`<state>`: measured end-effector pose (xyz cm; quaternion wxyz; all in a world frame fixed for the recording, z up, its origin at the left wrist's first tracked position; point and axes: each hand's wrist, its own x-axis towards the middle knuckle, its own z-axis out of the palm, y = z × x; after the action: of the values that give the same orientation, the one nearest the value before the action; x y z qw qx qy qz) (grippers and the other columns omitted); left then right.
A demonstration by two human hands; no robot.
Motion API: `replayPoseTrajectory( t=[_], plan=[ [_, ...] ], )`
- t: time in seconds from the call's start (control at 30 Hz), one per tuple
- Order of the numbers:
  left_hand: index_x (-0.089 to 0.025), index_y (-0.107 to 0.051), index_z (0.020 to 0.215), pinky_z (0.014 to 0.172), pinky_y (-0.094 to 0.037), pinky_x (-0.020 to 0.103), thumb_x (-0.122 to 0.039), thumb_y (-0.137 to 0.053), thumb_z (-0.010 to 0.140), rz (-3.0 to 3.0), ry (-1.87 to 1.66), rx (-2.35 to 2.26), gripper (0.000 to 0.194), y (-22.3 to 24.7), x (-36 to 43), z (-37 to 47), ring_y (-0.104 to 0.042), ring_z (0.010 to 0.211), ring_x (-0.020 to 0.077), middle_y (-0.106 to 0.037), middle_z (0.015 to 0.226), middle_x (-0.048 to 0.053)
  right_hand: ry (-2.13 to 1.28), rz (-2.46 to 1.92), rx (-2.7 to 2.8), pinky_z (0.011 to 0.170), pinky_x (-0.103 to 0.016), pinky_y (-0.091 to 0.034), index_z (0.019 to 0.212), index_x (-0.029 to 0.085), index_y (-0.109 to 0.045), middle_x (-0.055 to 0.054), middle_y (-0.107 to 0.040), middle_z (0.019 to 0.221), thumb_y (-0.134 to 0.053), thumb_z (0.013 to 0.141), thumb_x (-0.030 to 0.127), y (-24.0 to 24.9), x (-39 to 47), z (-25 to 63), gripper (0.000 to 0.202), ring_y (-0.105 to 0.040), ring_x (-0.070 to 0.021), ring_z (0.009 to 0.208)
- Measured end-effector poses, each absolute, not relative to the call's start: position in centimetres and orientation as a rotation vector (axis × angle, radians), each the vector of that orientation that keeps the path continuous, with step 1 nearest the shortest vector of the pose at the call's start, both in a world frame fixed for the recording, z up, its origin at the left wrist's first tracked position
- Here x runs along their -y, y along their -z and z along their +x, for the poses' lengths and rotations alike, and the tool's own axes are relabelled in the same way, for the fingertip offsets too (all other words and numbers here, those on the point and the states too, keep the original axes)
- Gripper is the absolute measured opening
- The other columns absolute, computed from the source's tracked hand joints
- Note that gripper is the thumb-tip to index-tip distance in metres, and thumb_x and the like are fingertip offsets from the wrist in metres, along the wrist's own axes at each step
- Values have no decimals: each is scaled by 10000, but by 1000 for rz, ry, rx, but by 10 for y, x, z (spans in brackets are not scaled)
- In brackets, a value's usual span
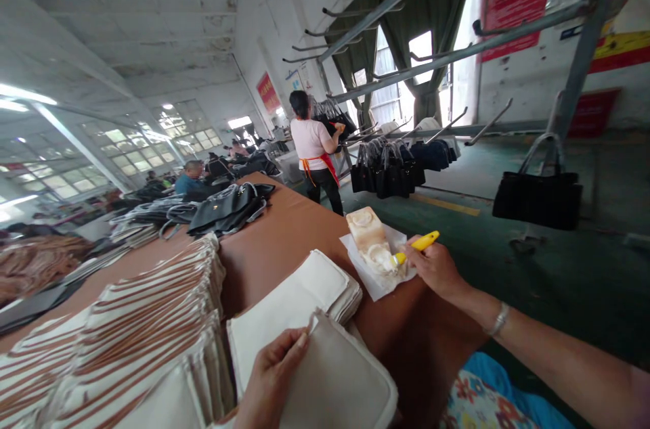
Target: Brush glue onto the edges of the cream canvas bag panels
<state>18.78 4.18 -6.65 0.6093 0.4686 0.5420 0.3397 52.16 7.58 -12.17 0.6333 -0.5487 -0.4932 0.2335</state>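
My left hand (pixel 277 371) pinches the corner of a white leather bag panel (pixel 340 375) between thumb and fingers. Under and behind that panel lies a stack of similar white panels (pixel 294 287). In my right hand (pixel 437 270) is a yellow-handled brush (pixel 419 246), its head pointing down and left. The brush tip touches a whitish, glue-like mass (pixel 380 258) at the near end of a caked, cream-coloured container (pixel 365 226). The container rests on a white sheet (pixel 376 290) at the table's right edge. The bristles are mostly hidden in the mass.
Rows of white panels with brown edges (pixel 147 321) fill the left of the brown table (pixel 284 219). Black bags (pixel 228 206) lie farther back. A metal rack (pixel 457 53) with hanging black bags (pixel 538 199) stands right. A person (pixel 312 145) stands beside it; others sit behind.
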Motion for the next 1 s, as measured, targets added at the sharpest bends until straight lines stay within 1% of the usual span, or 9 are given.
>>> replayPoseTrajectory(
  t=[0.13,0.23,0.4,0.5,0.6,0.67,0.77,0.87,1.0],
  plan=[
    [-197,-720,794,483,-319,202,-570,-779,624,1247,-807,-1307,414,62,-26,197,-480,536,101,-604,630,-21,-880,-997,934,386,-204,-266,815,167,-570,35,-470,517,-649,821,498,82,-48,489,341,-368,-80,408],
    [-217,-726,824,488,-321,210,-582,-733,676,1380,-792,-1351,394,61,-21,198,-464,532,101,-573,625,-32,-1047,-871,944,375,-192,-234,776,168,-544,50,-423,478,-665,803,476,51,-28,464,332,-329,-66,399],
    [-219,-726,862,539,-361,217,-572,-688,736,1578,-744,-1347,377,55,-13,199,-495,626,119,-520,729,-24,-1007,-875,1142,422,-197,-283,723,167,-537,35,-444,506,-580,875,442,32,-9,442,317,-361,-67,437],
    [-227,-740,864,573,-375,219,-555,-688,744,1609,-805,-1348,353,50,-4,205,-514,681,131,-513,762,-19,-952,-890,1240,478,-202,-337,728,172,-540,34,-455,525,-597,879,408,35,-5,435,286,-408,-82,479],
    [-238,-762,862,660,-414,235,-533,-690,752,1678,-814,-1345,323,47,4,210,-543,730,153,-536,752,-12,-862,-899,1311,529,-212,-371,726,172,-548,22,-488,578,-617,869,371,37,-5,435,254,-444,-95,534],
    [-241,-768,863,702,-428,248,-524,-687,758,1710,-815,-1345,312,47,7,211,-556,747,166,-545,750,-8,-793,-910,1323,545,-219,-376,730,171,-556,14,-499,600,-607,875,368,36,-5,440,249,-448,-101,551],
    [-241,-767,870,701,-430,255,-524,-674,769,1729,-810,-1355,314,47,10,212,-561,748,173,-554,765,-3,-719,-938,1282,544,-225,-375,734,171,-561,13,-487,584,-583,886,379,31,-1,449,258,-449,-107,545],
    [-243,-765,875,709,-426,256,-526,-660,782,1750,-796,-1358,316,48,11,213,-566,751,175,-559,765,-4,-764,-937,1268,525,-219,-362,747,171,-563,24,-462,557,-574,893,377,30,6,450,253,-424,-100,518],
    [-251,-763,888,747,-433,253,-501,-657,795,1776,-800,-1320,288,46,13,215,-578,766,176,-572,765,-7,-822,-900,1318,524,-205,-367,739,161,-546,21,-477,594,-602,876,375,36,6,446,260,-429,-94,541]
  ],
)
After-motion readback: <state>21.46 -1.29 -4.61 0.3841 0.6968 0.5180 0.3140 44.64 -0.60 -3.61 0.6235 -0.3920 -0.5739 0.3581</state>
